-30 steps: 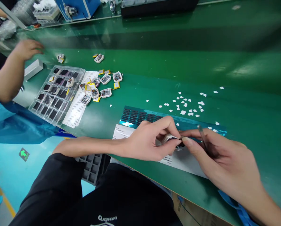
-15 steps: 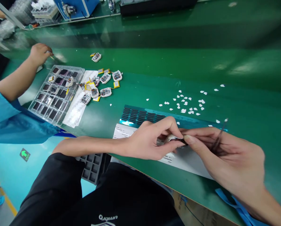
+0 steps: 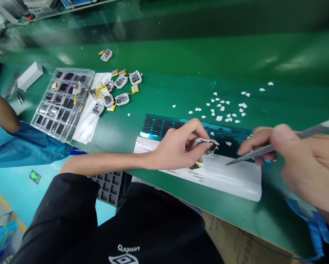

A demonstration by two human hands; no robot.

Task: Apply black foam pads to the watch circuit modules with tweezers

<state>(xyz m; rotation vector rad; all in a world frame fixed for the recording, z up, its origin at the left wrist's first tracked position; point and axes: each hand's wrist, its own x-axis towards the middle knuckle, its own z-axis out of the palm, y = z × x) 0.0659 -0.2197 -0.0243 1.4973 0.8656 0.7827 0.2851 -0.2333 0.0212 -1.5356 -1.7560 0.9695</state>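
My left hand [image 3: 178, 148] grips a small white watch casing [image 3: 212, 147] between thumb and fingers, its dark inside partly showing. A yellow-edged battery [image 3: 195, 166] hangs below it over the sheet. To the right, my right hand [image 3: 296, 157] is closed around metal tweezers [image 3: 263, 150], whose tip points left, apart from the casing. Under both hands lies a white printed sheet [image 3: 236, 179]. Behind it is a teal strip [image 3: 150, 136] bearing rows of black adhesive pieces [image 3: 160, 126]. Many small white tabs [image 3: 219, 118] are scattered beyond.
Several open watch casings [image 3: 122, 99] with yellow batteries lie to the left, beside a clear compartment tray [image 3: 68, 138] of dark screens. A co-worker's arm [image 3: 2, 110] reaches in at far left near a white box [image 3: 30, 76]. The bench's front edge runs below my wrists.
My right hand has moved right, away from the casing, and the tweezers now point left in its grip. My left hand keeps the casing. The co-worker's hand has drawn back left.
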